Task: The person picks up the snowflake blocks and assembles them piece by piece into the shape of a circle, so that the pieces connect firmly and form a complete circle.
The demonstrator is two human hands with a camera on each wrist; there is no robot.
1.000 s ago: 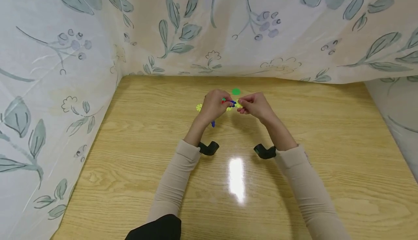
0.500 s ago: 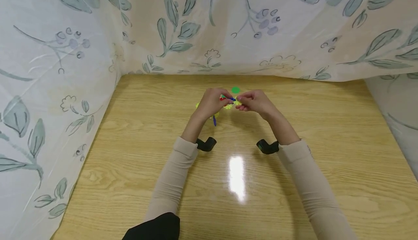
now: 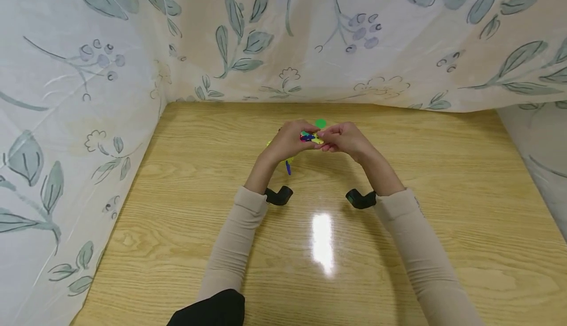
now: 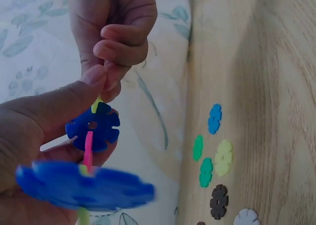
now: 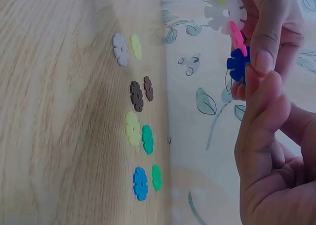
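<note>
My left hand (image 3: pixel 289 140) holds a chain of plastic snowflake discs slotted together. In the left wrist view the chain shows a blue disc (image 4: pixel 101 133) by the thumb, a pink disc (image 4: pixel 88 148) slotted into it, and a larger-looking blue disc (image 4: pixel 84 188) nearer the camera. Between the fingertips of my right hand (image 3: pixel 347 140) is a yellow disc (image 4: pixel 96 105), seen edge-on at the blue disc's rim and mostly hidden. Fingertips of both hands meet there. The right wrist view shows a whitish disc (image 5: pixel 224 15) farther along the chain.
Loose discs lie on the wooden table (image 3: pixel 310 247) beyond the hands, among them a blue one (image 5: pixel 140 184), a yellow one (image 5: pixel 132 128), a brown one (image 5: pixel 137 96) and a grey-white one (image 5: pixel 120 50). A floral cloth (image 3: pixel 283 35) hangs behind the table.
My right hand has come slightly left, bringing the yellow disc against the chain. The gap between the two hands' fingertips has closed; the chain in my left hand has turned slightly.
</note>
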